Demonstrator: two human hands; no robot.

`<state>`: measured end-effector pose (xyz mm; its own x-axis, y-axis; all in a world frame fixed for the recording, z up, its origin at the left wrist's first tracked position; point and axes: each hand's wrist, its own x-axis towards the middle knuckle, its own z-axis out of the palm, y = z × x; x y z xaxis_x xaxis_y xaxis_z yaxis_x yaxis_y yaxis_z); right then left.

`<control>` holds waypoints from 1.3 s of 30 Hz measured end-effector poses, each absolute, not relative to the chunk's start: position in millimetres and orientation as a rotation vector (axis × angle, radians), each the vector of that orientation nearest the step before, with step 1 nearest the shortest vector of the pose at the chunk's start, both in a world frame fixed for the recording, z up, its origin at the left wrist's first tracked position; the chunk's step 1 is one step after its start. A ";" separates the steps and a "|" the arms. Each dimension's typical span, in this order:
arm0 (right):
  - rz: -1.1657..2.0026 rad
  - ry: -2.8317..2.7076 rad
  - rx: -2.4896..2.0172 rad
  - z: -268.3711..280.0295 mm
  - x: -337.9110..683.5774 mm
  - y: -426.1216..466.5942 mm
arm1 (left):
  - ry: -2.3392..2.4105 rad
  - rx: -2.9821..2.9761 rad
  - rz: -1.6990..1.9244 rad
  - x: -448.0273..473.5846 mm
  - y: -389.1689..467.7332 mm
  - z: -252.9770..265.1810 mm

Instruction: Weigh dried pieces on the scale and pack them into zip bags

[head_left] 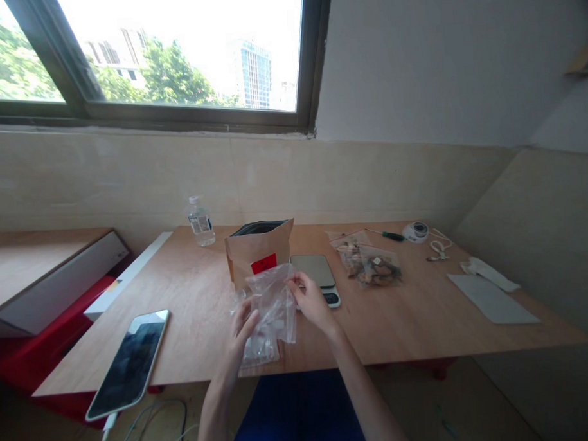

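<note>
Between my hands is a clear plastic bag [272, 305], raised above the table's front part. My right hand [309, 300] pinches its upper right edge between thumb and fingers. My left hand [243, 324] grips its left side with bent fingers. Beneath it lie more clear plastic bags [260, 353], partly covered. Just behind stands an open brown paper pouch [261, 247] with a red label [264, 264]; its dark inside shows at the top. To the pouch's right sits a kitchen scale [312, 270] with a flat plate, its front display partly hidden by my right hand.
Filled clear bags [380, 269] lie right of the scale. Farther right are a screwdriver [393, 235], a white dome camera [414, 232], a white cable [440, 249] and a white sheet [494, 298]. A water bottle [201, 222] stands back left; a phone [130, 362] overhangs the front-left edge.
</note>
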<state>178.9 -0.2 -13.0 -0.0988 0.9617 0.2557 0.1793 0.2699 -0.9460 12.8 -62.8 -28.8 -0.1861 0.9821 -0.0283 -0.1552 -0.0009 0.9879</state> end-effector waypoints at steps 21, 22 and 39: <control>0.141 -1.439 -1.484 -64.4 309.3 23.4 | 1.936 1.180 1.359 -4.3 -46.9 -65.6; -0.019 -1.419 -1.574 -69.5 325.8 31.6 | 2.068 1.237 1.362 -2.1 -47.3 -62.9; -0.185 -0.965 -1.375 -25.0 311.1 -22.4 | 1.931 1.996 0.898 28.3 -44.2 -96.5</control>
